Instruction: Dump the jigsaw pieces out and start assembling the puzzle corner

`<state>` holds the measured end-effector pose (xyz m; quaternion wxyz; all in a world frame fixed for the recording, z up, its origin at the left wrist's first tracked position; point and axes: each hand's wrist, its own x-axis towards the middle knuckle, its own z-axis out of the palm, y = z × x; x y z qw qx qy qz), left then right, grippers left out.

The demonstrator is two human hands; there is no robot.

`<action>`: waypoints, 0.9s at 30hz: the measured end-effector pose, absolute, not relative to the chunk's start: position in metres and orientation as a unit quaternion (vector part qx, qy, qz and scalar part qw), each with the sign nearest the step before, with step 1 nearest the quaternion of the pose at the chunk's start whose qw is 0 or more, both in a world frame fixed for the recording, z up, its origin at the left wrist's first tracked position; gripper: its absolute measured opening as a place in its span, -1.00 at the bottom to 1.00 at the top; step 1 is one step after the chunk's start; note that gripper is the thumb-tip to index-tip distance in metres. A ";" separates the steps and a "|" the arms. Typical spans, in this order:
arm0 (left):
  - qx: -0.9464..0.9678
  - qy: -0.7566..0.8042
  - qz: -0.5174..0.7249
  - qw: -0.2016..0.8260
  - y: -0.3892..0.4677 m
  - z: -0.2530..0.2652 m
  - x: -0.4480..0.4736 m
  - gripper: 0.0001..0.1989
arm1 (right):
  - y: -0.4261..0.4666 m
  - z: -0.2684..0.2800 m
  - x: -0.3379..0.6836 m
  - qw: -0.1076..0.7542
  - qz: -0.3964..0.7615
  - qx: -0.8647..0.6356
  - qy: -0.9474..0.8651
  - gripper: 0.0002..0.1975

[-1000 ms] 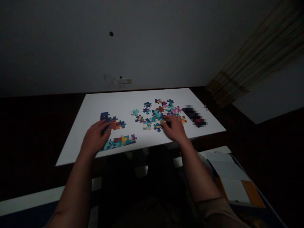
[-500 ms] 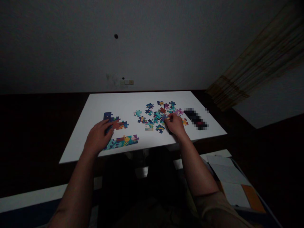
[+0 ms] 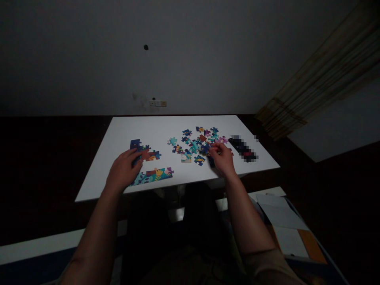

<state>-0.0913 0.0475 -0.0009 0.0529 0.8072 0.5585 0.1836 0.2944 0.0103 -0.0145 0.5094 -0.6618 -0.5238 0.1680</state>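
Observation:
My left hand [image 3: 123, 170] lies with fingers stretched out over the left edge of a joined puzzle section [image 3: 151, 155], dark blue and brown. Just below that section is a joined strip of puzzle [image 3: 158, 174] with leaves and yellow and pink flowers; my left hand covers part of its left end. My right hand [image 3: 222, 157] is at the near right side of a pile of loose puzzle pieces [image 3: 195, 146]. Its thumb and forefinger are pinched together at a dark blue puzzle piece [image 3: 205, 149], partly hidden by the fingers.
The white table [image 3: 101, 158] carries everything. A dark, pixelated object [image 3: 243, 148] lies right of the pile. Papers and an orange item [image 3: 311, 245] are on a surface at lower right. Behind the table is a wall with sockets [image 3: 158, 103]; a curtain [image 3: 285, 107] hangs at right.
My right hand has shifted slightly to the right, uncovering more of the dark blue pieces. My left hand stays on the joined section. The view has tilted a little.

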 end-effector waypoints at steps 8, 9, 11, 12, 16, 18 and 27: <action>0.807 0.552 0.204 0.055 0.043 -0.001 -0.094 -0.57 | 0.005 0.003 0.260 0.506 0.209 -0.607 -0.577 -0.72; 0.804 0.554 0.208 0.053 0.043 -0.002 -0.094 -0.58 | 0.006 0.005 0.252 0.501 0.241 -0.597 -0.578 -0.70; 0.803 0.555 0.213 0.051 0.043 -0.003 -0.095 -0.60 | 0.011 0.007 0.234 0.487 0.312 -0.574 -0.580 -0.66; 0.802 0.555 0.216 0.050 0.043 -0.003 -0.096 -0.60 | 0.016 0.008 0.225 0.481 0.341 -0.561 -0.581 -0.63; 0.801 0.552 0.227 0.050 0.041 -0.004 -0.096 -0.63 | 0.050 0.011 0.187 0.453 0.392 -0.509 -0.619 -0.61; 0.799 0.554 0.231 0.049 0.040 -0.004 -0.096 -0.64 | 0.070 0.015 0.170 0.421 0.383 -0.482 -0.666 -0.69; 0.790 0.566 0.233 0.040 0.039 -0.004 -0.100 -0.66 | 0.140 0.029 0.124 0.203 0.288 -0.403 -0.844 -0.44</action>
